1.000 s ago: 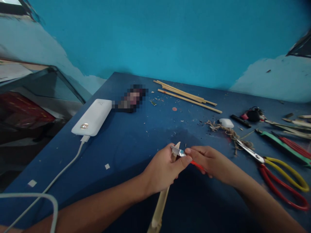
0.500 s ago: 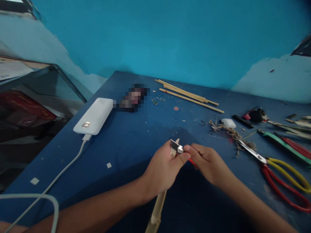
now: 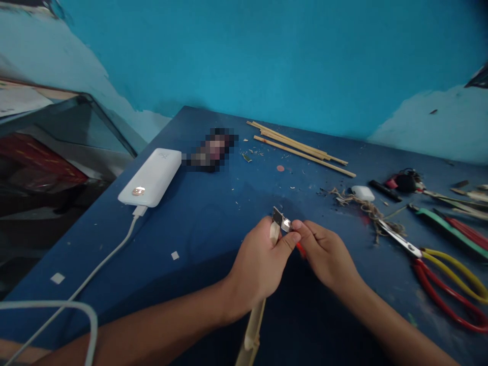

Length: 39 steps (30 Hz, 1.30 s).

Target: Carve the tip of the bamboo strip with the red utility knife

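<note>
My left hand (image 3: 256, 264) is wrapped round a split bamboo strip (image 3: 253, 330), whose lower part runs down toward me and whose cut tip pokes out above the fist. In my right hand (image 3: 327, 251) is a utility knife (image 3: 286, 225) with an orange-red handle, mostly covered by the fingers. Its dark blade lies across the tip of the bamboo, at or very near the wood. My left thumb touches the knife close to the right fingertips.
Thin bamboo sticks (image 3: 305, 152) lie by the wall among shavings. To the left sit a white power bank (image 3: 150, 178) with its cable and a blurred-out object (image 3: 211, 150). Scissors (image 3: 412, 249), twine (image 3: 358, 203), a white case (image 3: 363, 193) and a green tool (image 3: 446, 229) lie right.
The knife blade has shifted slightly up and tilted at the bamboo tip, showing more of the pale cut end. Both hands keep their grip; the whole view has moved a little.
</note>
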### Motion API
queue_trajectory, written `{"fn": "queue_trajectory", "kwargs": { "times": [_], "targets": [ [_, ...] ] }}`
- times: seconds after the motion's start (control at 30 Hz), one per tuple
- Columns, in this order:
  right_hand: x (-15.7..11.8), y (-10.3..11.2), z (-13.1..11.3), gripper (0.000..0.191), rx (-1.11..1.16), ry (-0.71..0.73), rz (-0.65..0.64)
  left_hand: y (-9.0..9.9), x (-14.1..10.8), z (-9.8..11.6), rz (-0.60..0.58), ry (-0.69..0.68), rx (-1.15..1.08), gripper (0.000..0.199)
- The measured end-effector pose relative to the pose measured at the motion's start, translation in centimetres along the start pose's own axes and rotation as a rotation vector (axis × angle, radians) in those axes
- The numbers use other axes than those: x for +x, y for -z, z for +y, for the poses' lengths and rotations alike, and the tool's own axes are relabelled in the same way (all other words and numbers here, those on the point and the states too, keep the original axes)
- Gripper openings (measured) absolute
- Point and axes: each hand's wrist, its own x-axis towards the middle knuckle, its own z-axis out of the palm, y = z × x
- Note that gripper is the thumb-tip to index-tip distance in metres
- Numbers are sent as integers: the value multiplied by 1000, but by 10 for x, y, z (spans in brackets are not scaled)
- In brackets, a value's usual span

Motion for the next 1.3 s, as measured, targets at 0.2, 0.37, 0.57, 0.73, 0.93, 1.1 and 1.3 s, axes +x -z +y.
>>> {"fn": "queue_trajectory", "kwargs": {
  "times": [0.2,0.37,0.57,0.73,0.93,1.1,1.3],
  "targets": [
    [0,-1,-2,49,6,9,19,0,1,0,-26,-12,-62,25],
    [-1,0,-2,48,25,21,18,0,1,3,-17,6,-56,25],
    [-1,-2,-7,47,95,16,93,-1,-3,3,-26,34,-97,28],
    [0,0,-9,45,150,-1,49,-2,-1,3,-138,157,-196,31],
    [1,13,-5,45,244,-109,-25,0,2,7,-251,200,-255,27],
    [3,30,2,48,266,-83,-228,1,3,4,-300,114,-289,30],
    [3,37,5,45,194,-31,-422,2,3,3,-333,85,-304,30]
  ]
}}
